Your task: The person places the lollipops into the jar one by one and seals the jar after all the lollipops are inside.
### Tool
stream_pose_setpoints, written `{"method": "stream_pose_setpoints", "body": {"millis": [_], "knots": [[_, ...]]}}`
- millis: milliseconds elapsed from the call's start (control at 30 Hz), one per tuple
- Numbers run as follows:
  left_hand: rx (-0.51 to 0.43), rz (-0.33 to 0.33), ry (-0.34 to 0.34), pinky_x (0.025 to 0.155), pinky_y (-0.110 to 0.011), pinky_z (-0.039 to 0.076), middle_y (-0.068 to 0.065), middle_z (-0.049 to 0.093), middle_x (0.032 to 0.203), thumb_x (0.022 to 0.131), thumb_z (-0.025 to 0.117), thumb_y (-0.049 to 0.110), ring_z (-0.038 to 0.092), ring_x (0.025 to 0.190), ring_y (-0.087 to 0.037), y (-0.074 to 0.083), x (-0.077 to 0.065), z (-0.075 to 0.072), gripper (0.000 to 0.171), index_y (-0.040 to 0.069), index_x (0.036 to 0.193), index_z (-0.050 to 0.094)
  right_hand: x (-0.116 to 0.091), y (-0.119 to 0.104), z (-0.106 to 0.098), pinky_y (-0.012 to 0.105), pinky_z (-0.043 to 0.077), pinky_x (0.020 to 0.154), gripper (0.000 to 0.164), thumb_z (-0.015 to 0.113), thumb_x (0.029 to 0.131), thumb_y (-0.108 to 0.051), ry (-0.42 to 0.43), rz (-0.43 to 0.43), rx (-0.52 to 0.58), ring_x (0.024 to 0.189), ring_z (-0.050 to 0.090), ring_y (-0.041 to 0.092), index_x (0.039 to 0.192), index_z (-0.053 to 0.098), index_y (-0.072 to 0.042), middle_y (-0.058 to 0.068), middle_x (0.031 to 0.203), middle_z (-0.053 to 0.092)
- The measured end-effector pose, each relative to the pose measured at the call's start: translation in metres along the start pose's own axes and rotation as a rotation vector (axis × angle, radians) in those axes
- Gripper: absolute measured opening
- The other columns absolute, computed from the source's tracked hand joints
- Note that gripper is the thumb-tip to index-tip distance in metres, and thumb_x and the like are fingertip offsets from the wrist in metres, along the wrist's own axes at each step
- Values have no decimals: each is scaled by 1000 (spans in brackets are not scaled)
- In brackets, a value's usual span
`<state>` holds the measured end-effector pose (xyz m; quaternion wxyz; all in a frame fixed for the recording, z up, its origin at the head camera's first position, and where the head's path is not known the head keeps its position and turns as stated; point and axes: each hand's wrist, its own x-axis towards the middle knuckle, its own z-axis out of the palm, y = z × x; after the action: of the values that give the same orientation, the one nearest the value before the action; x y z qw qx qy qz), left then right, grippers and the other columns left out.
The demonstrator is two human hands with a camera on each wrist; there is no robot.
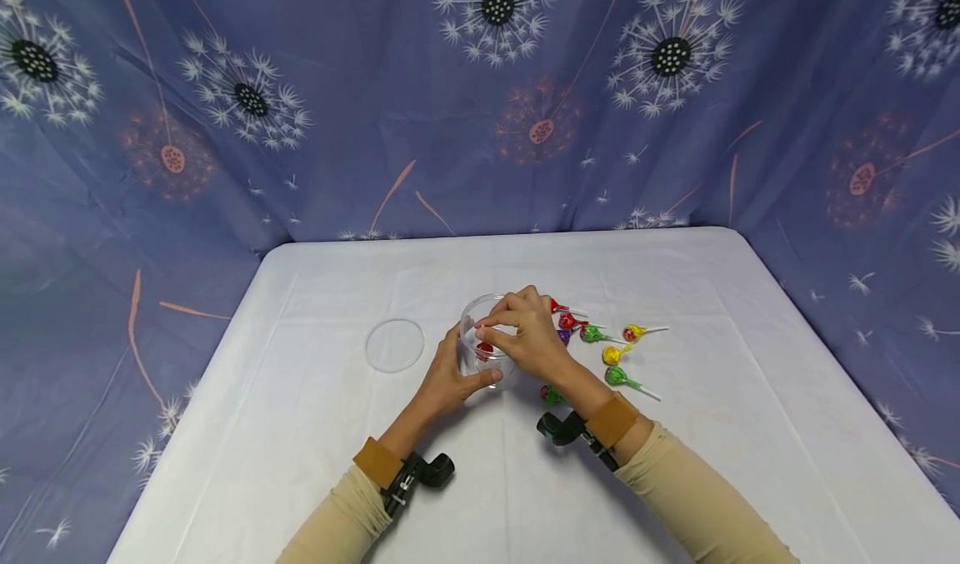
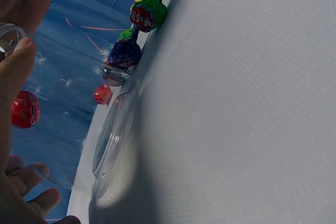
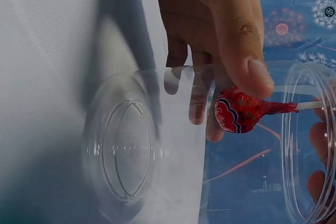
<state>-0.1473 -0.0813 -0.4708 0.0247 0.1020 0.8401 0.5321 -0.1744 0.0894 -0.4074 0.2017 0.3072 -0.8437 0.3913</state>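
Observation:
A clear plastic jar [image 3: 247, 187] stands on the white table with its mouth up. My left hand [image 1: 442, 385] grips it from the left, thumb on the near side and fingers behind the wall. Over the rim, my right hand [image 1: 528, 337] pinches the white stick of a red lollipop [image 3: 239, 111]. The lollipop's wrapped head hangs down inside the jar, above the bottom, and also shows as a red ball [image 2: 25, 109] in the left wrist view. Part of the jar's rim is hidden behind the right hand in the head view.
A clear round lid [image 1: 395, 345] lies left of the jar. Right of the jar are several wrapped lollipops, among them a green lollipop [image 1: 617, 376], a yellow lollipop [image 1: 612, 355] and a red lollipop [image 1: 567, 321]. A patterned blue curtain [image 1: 360, 131] hangs behind the table.

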Motion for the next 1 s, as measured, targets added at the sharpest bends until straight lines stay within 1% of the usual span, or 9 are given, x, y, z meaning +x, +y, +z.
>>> {"method": "stream_pose_setpoints", "body": {"millis": [133,233,467,633,767,900,1000], "knots": [[-2,0,-4,108,-49,33,-13,36,147,72,81,37,38,132,-30,1,-1,-1,98,16,149,24,1,0,3,41,28,78,13,79,74,-24,10,-26,-84,83,45,15,85,78,-16,-3,81,65],[0,-7,-10,108,-49,33,-12,35,148,72,80,38,37,133,-29,1,-1,-1,99,16,149,23,1,0,4,41,29,77,14,79,74,-25,9,-29,-130,82,46,16,85,79,-16,-3,81,65],[4,-18,-10,108,-51,34,-13,35,147,72,80,40,38,132,-30,1,-1,0,100,17,150,22,0,-1,4,40,27,76,16,80,73,-24,8,-15,-110,81,44,16,87,79,-16,-3,81,65],[2,-11,-3,108,-51,33,-14,37,146,71,81,38,38,132,-31,0,-1,1,100,16,149,23,-1,-1,1,40,27,78,17,79,75,-23,8,-11,-73,84,44,15,91,78,-17,-2,84,66],[8,6,4,108,-50,32,-14,37,146,72,81,37,38,132,-31,0,0,2,98,14,149,24,-1,-2,-8,38,27,80,18,77,77,-23,20,0,-28,87,44,14,94,77,-18,-4,86,66],[7,18,16,111,-50,29,-13,37,147,72,81,34,36,135,-31,0,0,2,96,13,147,26,-1,-4,-25,38,26,81,19,78,77,-21,57,-4,8,88,43,14,94,76,-16,-3,87,66],[1,28,25,113,-51,27,-12,37,148,72,81,32,34,137,-31,0,0,2,94,12,147,28,-5,-4,-40,38,25,81,19,79,75,-17,96,3,27,87,42,13,94,76,-14,0,87,66]]}}
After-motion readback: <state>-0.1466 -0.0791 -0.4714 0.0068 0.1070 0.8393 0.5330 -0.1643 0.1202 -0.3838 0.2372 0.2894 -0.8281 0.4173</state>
